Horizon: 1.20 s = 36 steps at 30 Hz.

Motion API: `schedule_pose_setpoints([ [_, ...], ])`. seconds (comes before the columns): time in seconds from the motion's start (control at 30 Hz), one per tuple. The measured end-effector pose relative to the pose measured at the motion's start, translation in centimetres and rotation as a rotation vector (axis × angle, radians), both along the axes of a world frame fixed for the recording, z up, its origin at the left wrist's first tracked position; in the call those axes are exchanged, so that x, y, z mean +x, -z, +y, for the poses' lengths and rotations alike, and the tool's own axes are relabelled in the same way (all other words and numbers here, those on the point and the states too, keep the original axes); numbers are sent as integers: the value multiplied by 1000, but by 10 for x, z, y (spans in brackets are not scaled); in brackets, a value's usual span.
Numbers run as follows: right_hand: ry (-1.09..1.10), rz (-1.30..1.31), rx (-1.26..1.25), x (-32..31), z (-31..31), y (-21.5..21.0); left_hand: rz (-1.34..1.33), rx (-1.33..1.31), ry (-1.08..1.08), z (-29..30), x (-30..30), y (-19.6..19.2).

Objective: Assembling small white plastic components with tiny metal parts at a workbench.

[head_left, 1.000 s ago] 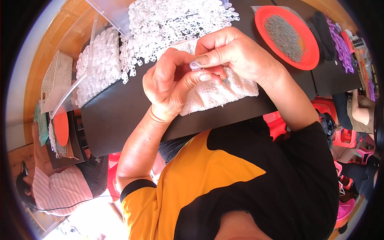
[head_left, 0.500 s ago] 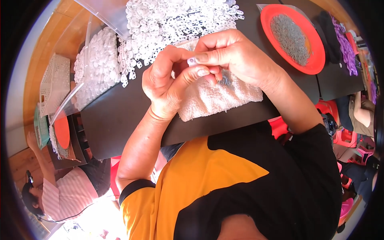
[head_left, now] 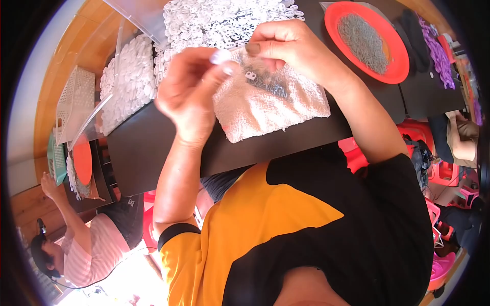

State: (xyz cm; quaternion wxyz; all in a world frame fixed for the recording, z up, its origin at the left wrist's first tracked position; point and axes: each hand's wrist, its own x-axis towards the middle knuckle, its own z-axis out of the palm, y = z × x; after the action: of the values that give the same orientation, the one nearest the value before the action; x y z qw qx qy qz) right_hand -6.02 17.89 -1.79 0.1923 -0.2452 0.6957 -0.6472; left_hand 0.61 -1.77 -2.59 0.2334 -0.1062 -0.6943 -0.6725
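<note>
My left hand (head_left: 186,94), smeared by motion, has thumb and forefinger around a small white plastic piece (head_left: 220,56). To its right, over the far edge of a beige towel (head_left: 275,120), my right hand (head_left: 293,48) has its thumb and fingers drawn together. What they hold, if anything, is too small to make out. On the towel between and below the hands lies a pile of small metal pins (head_left: 273,87), with one white two-holed piece (head_left: 250,76) at its left end. A large heap of similar white pieces (head_left: 214,23) spreads beyond my hands.
A second white heap (head_left: 130,79) lies at the left by a clear plastic panel (head_left: 115,66). At the back right stands a red plate (head_left: 403,66) of metal pins. Purple pieces (head_left: 436,48) lie farther right. Another person (head_left: 97,245) sits at the left beside a white basket (head_left: 76,102).
My hands have come apart: the left moved left with the white piece, the right slightly up. The pins and a white piece on the towel now show between them.
</note>
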Motion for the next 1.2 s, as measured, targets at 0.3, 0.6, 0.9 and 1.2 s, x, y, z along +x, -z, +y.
schedule_pose_setpoints([
  [0.3, 266, 849, 328, -6, 7, -2, 100, -484, -672, -108, -5, -97],
  [0.6, 463, 1033, 335, -26, 27, 10, 96, -685, -104, -17, -6, -43],
  [0.9, 307, 810, 574, -19, 28, 3, -114, -831, 166, 12, -28, 23],
  [1.2, 166, 900, 705, -20, 14, 29, -381, -333, 140, 10, -28, 24],
])
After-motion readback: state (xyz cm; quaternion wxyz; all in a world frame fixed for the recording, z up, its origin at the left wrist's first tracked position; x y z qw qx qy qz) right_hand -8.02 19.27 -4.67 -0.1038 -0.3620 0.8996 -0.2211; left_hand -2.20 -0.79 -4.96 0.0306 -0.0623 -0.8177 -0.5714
